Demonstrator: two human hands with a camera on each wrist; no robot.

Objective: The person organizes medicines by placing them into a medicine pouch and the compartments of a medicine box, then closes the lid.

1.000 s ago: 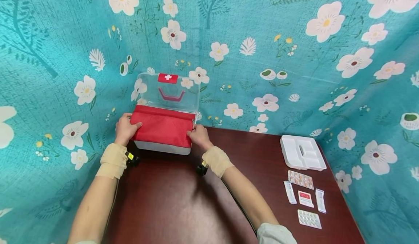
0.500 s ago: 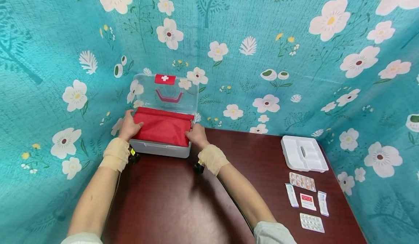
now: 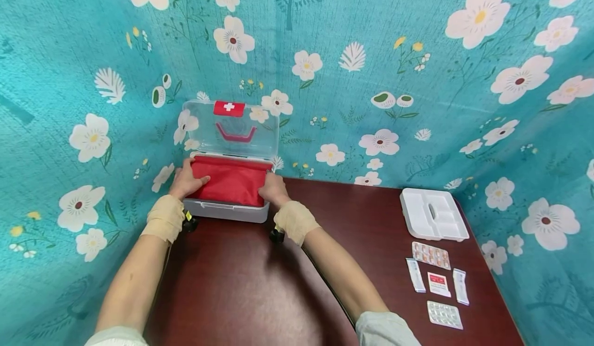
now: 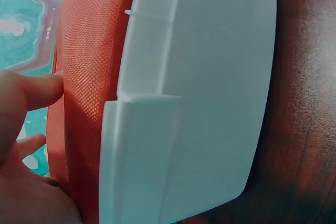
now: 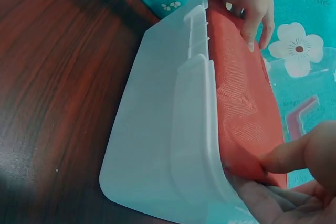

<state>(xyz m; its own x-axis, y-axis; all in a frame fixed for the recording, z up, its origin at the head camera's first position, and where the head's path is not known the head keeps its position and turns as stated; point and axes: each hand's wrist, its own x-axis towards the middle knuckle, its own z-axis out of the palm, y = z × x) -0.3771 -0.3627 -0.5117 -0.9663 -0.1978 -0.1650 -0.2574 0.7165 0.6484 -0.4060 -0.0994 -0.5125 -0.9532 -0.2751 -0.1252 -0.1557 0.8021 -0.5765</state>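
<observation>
A red fabric pouch (image 3: 229, 181) sits in the mouth of a first-aid box (image 3: 232, 213) with a pale translucent body. My left hand (image 3: 186, 183) holds the pouch's left end, thumb on top and fingers at the side. At the other end my right hand (image 3: 275, 188) pinches the pouch's corner, thumb above and fingers tucked down by the box rim. In the right wrist view the pouch (image 5: 244, 98) still bulges above the box's rim. The clear lid (image 3: 199, 129), with a pink handle and red cross label, stands open behind.
At the table's right side lies a white compartment tray (image 3: 419, 230). In front of it are an orange-pill blister pack (image 3: 430, 255), a red-and-white packet (image 3: 438, 284), two slim white sachets and a silver blister pack (image 3: 444, 315). A flowered curtain (image 3: 334, 109) hangs close behind the box.
The pouch has gone down from over the box's front into its opening, so the front rim now shows. Both hands moved with it, the right one slightly inward. The head view shifted a little.
</observation>
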